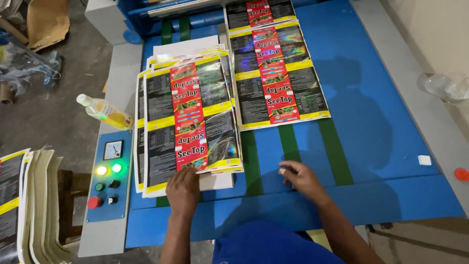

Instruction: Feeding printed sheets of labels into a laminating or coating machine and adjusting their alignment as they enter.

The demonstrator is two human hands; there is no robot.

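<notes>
Resting flat, left hand presses the near edge of the stack of glossy red-black-yellow printed sheets on the blue worktop; right hand lies open, empty. Sheets look thin, floppy, slippery; best gripped at edges.

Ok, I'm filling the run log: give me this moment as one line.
left hand: flat on stack of printed sheets | right hand: on blue table, empty | next sheet: on green belts

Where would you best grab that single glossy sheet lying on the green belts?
Probably by the sheet's near edge, coming from the person's side. It lies flat, and that short edge ends over a green belt, just ahead of the right hand. A pinch at a near corner should lift it.
</notes>
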